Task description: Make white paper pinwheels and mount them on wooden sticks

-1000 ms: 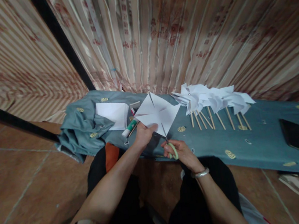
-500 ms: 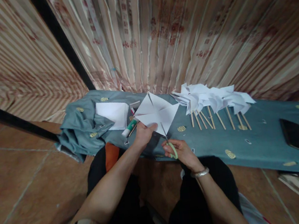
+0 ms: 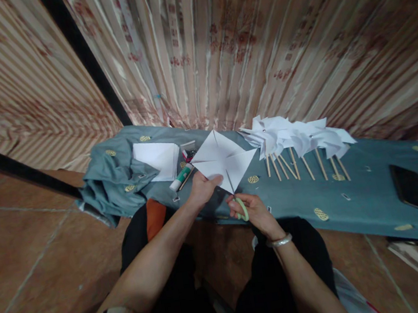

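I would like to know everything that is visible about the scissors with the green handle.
The scissors have a pale green, plastic-looking handle and a thin, dark blade part that looks metallic. The right grip holds the handle, partly hiding it. The blade part points away from the person, at the near corner of the white paper; whether the scissors are open is too small to tell.

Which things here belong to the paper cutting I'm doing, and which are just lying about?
Belongs to the job:
square white paper sheet, in the left hand
green-handled metal scissors, in the right hand
probably the stacked white sheets
probably the white paper pinwheels on wooden sticks

Lying about, apparently:
black rectangular phone
green-and-white cylindrical tube, in neither hand
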Motion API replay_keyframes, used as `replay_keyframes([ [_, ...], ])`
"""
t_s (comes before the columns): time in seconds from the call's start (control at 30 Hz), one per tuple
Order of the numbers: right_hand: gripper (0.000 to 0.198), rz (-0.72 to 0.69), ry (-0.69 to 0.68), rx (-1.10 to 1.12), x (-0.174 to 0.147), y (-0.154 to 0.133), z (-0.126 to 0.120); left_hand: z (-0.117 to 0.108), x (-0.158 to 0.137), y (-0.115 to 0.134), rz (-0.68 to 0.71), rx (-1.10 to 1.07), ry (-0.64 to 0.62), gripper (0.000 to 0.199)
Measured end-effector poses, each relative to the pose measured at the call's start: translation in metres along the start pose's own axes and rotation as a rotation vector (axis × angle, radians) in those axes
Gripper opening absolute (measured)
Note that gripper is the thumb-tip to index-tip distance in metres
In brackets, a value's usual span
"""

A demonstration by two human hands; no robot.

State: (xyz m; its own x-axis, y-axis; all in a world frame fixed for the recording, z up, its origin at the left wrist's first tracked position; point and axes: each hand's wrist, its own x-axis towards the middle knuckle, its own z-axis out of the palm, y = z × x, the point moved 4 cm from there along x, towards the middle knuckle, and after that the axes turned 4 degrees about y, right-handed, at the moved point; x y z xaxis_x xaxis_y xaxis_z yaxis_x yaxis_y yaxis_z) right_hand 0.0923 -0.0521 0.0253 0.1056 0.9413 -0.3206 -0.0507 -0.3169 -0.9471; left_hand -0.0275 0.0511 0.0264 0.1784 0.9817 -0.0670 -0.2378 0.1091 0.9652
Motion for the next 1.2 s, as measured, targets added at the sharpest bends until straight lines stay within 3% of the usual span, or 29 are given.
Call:
replay_keyframes([
  [1.2,0.047,-0.014,0.072,-0.019,0.0010,-0.0007,-0.0026,0.0048,-0.0078,0.0004,-0.070,0.041,-0.029,0.015],
])
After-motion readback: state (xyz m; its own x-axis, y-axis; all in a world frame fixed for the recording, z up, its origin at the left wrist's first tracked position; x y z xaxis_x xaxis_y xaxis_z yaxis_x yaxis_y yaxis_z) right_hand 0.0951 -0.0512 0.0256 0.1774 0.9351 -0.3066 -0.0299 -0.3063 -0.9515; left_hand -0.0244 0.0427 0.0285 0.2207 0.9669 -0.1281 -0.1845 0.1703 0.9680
